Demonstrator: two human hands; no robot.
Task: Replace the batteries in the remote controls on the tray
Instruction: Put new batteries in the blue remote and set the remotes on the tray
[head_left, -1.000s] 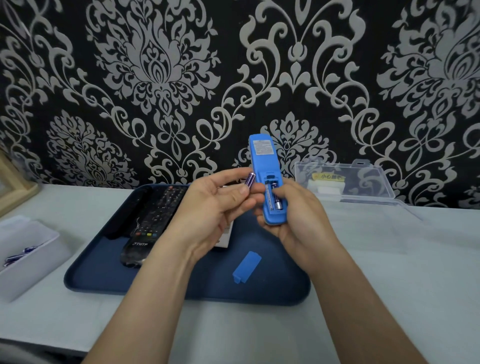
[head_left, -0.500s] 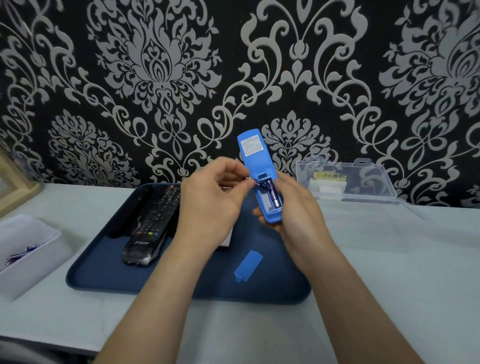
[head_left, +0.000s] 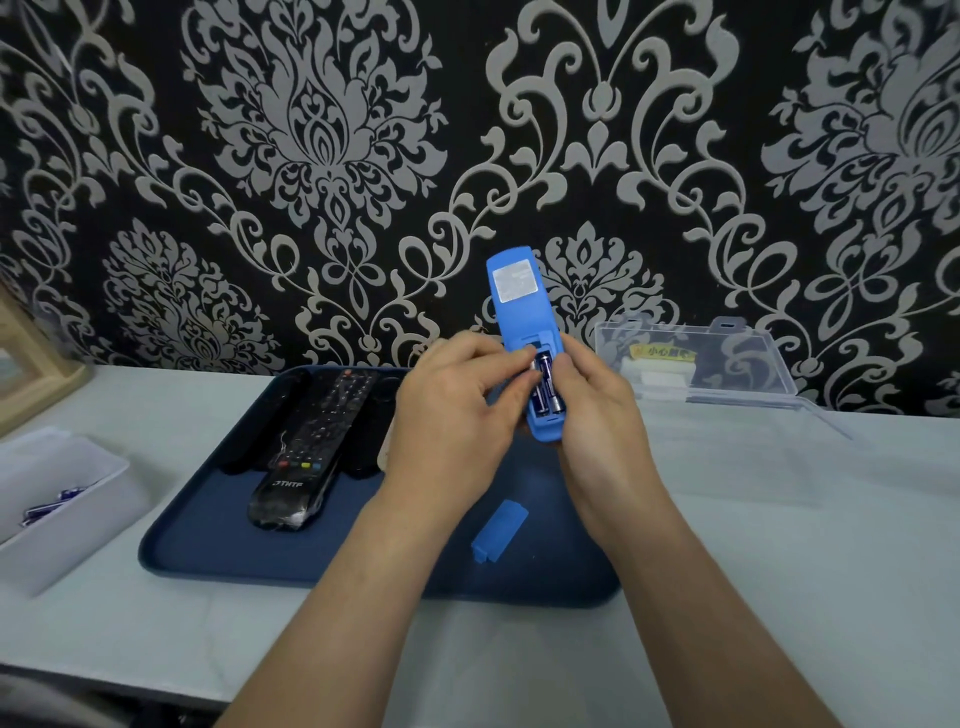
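Against black damask wallpaper (head_left: 332, 156), pale table (head_left: 779, 545), navy tray (head_left: 218, 551), clear plastic box (head_left: 769, 364)

A bright blue plastic remote (head_left: 519, 306) above a navy tray (head_left: 208, 540), against black wallpaper with silver damask scrolls (head_left: 322, 135).

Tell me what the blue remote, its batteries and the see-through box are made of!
The blue remote looks like matte plastic, maybe rubbery: soft sheen, rounded edges. The batteries are probably metal under a glossy dark wrap; silvery ends show. The see-through box is likely hard clear plastic: the wallpaper shows through it and its edges catch light.
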